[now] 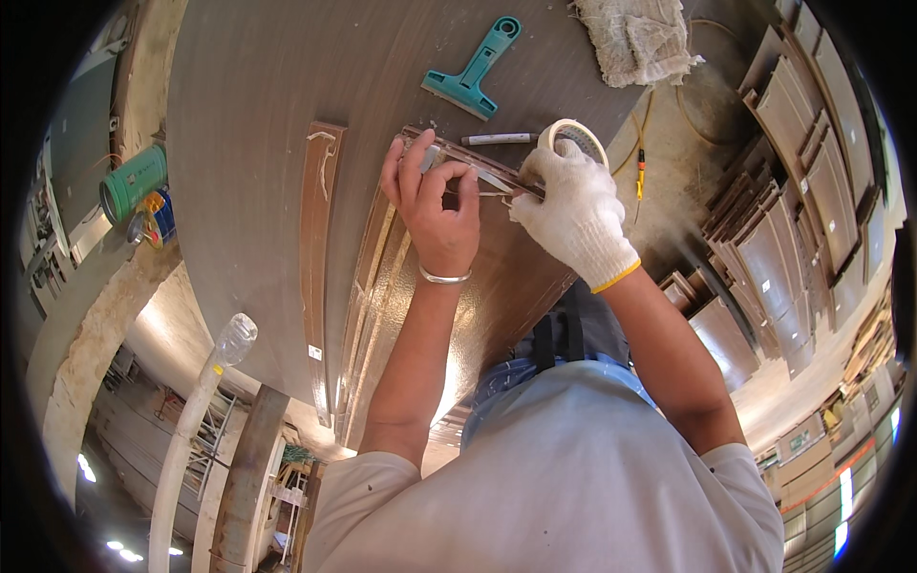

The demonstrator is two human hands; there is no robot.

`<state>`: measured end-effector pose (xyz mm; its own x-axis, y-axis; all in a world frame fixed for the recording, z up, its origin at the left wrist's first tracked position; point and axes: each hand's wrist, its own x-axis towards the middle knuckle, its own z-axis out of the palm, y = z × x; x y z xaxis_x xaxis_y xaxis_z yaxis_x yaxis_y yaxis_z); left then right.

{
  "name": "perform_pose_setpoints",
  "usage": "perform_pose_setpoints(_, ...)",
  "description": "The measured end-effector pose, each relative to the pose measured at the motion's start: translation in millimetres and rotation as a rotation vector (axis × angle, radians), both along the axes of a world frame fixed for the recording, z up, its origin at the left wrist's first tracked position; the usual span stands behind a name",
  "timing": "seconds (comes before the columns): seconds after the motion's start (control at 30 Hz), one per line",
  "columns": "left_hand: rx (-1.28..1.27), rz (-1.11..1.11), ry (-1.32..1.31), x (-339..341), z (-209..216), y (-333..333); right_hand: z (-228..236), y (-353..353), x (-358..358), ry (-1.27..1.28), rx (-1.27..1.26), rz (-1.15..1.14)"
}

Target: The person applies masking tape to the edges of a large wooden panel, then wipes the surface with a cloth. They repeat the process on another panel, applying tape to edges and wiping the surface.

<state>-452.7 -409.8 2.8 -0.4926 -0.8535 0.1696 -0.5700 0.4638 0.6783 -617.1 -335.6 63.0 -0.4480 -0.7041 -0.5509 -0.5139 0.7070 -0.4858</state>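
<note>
A long brown panel [387, 272] with a shiny, crinkled lengthwise face points away from me, its far end between my two hands. My bare left hand [444, 215], with a silver bangle at the wrist, curls its fingers over the left part of that end. A small silvery piece [430, 158] shows between the fingers. My right hand [573, 205], in a white knit glove, closes its fingers on the right part of the same end. Thin pale strips run between the hands. A roll of cream tape [583, 134] touches the gloved fingers; whether they grip it, I cannot tell.
On the brown work surface [267, 57] lie a teal scraper [478, 72], a white marker [499, 138], a cloth [635, 43] and a narrow brown strip [315, 229]. A green can [132, 183] and a plastic bottle [236, 339] stand left. Stacked panels [774, 258] fill the right.
</note>
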Motion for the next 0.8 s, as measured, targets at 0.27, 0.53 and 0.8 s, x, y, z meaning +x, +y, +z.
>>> perform_pose_setpoints(0.27,0.017,0.025,-0.029,1,1,3,7,-3,8,0.106,-0.012,0.065)
perform_pose_setpoints(0.53,0.005,0.019,-0.017,0,1,3,3,1,8,0.138,-0.01,0.076)
perform_pose_setpoints(0.8,0.004,0.019,-0.015,1,-2,2,3,3,3,0.128,-0.013,0.119)
